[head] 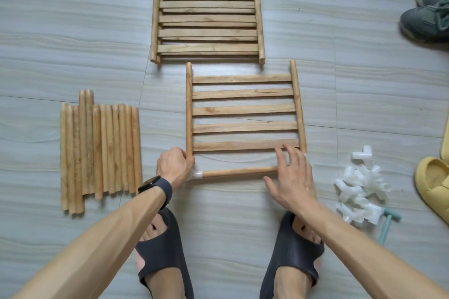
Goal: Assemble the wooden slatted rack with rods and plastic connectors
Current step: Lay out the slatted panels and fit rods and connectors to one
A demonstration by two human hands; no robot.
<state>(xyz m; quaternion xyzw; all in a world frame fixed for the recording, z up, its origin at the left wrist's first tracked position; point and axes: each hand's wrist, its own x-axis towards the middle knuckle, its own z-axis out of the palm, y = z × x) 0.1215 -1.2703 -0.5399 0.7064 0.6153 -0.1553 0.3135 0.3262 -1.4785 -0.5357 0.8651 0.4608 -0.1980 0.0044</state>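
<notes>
left grip (173, 165) clasps the side rail (189, 109); right grip (294, 177) spreads over rod (240, 172).

The floor (73, 31) is laid with large pale grey tiles, streaked with wavy beige bands and divided by thin seams. 2 dark green shoes (430, 14) are set at the upper right, 1 yellow slipper (432, 182) at the right edge.

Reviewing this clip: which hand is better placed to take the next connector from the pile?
Right. The right hand is open and nearer the connector pile; the left hand grips the panel's left rail.
</notes>
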